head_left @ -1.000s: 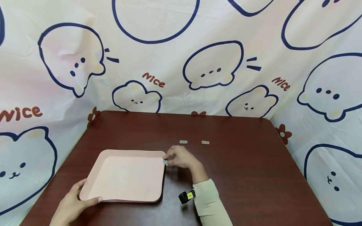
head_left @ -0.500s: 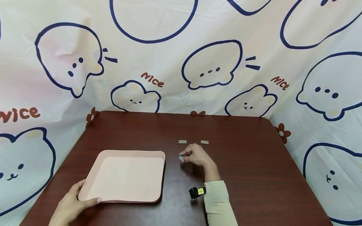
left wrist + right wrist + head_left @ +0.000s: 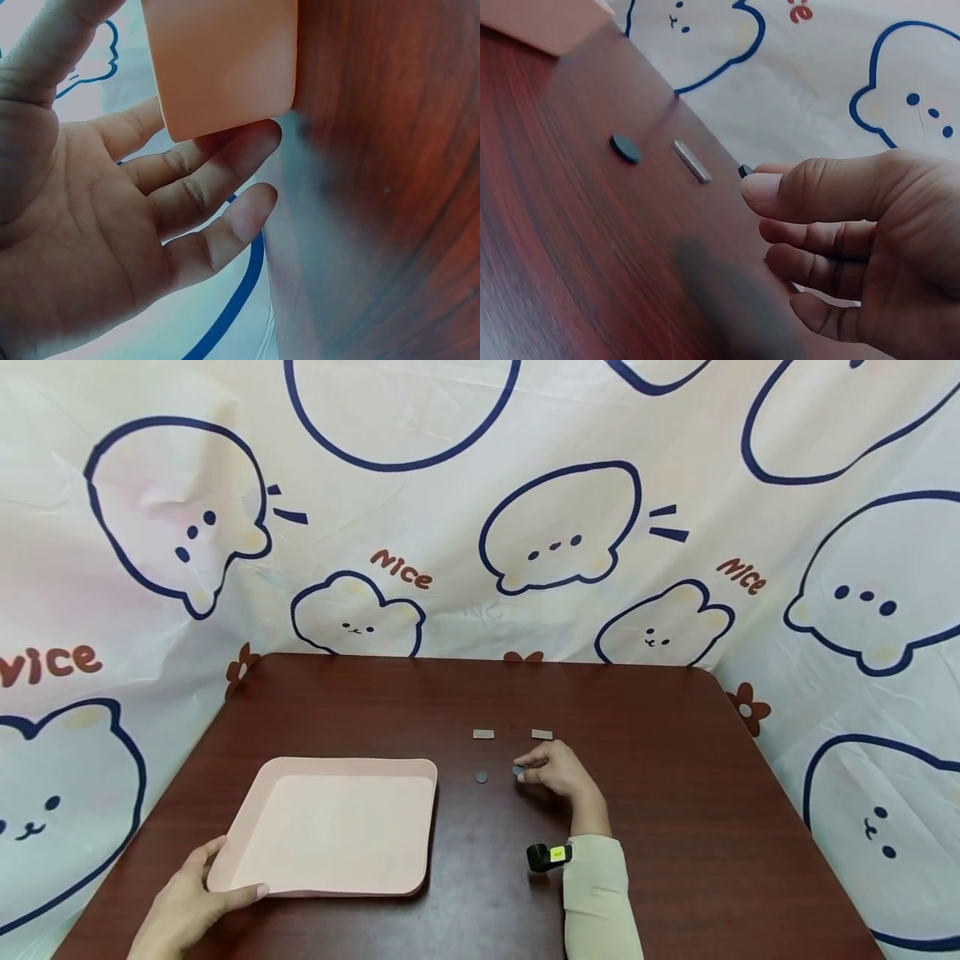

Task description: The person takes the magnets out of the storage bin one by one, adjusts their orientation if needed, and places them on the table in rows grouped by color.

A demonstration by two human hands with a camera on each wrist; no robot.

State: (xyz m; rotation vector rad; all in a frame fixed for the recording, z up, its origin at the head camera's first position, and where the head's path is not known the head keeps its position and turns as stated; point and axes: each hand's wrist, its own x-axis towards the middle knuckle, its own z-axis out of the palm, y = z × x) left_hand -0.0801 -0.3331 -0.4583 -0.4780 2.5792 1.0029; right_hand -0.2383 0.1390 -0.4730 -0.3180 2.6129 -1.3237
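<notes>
A shallow pink tray [image 3: 337, 835] lies on the left part of the table. My left hand [image 3: 183, 897] grips its near left corner, thumb along the front rim and fingers round the left side; the left wrist view shows fingers of the left hand [image 3: 142, 202] bent behind the corner. In the head view my right hand [image 3: 557, 770] pinches a small grey-blue disc [image 3: 518, 770] between thumb and forefinger, over the table right of the tray. Most of this disc [image 3: 744, 172] is hidden behind the thumb in the right wrist view. Left of that hand a similar round disc [image 3: 482, 777] lies flat.
Behind the discs, two small thin grey rectangular bars, a left bar [image 3: 483, 734] and a right bar [image 3: 542, 735], lie in a row. The dark brown wooden table [image 3: 675, 793] meets a cloth backdrop [image 3: 450, 518] with cartoon bears.
My right hand has moved right, from the tray's right rim. One disc now lies on the table in front of the left bar, and another is in the fingers. Left hand and tray stay put.
</notes>
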